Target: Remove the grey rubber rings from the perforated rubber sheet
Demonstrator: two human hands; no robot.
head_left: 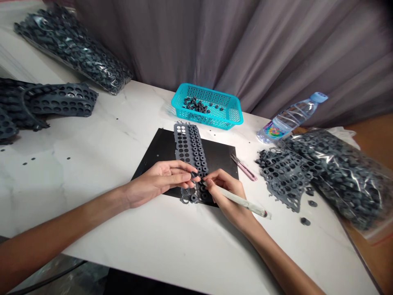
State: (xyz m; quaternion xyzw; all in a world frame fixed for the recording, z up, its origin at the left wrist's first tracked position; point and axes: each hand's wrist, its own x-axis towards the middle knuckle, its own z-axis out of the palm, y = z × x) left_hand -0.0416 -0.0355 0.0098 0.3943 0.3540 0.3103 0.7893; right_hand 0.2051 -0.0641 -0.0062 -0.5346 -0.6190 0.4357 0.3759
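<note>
A grey rubber strip (190,147) full of small rings and punched holes lies on a black mat (156,151) in the middle of the white table. My left hand (159,180) rests on the mat, its fingers pinched on a small dark ring at the strip's near end. My right hand (227,190) grips a white pen-like tool (242,201) like a pencil, tip touching the strip beside the left fingertips.
A teal basket (208,107) with several loose rings stands behind the mat. Pink-handled snips (244,167) lie right of it. Emptied strips (284,174), bagged rings (344,172) and a water bottle (291,116) sit at right; more strips (55,100) and a bag (73,45) at left.
</note>
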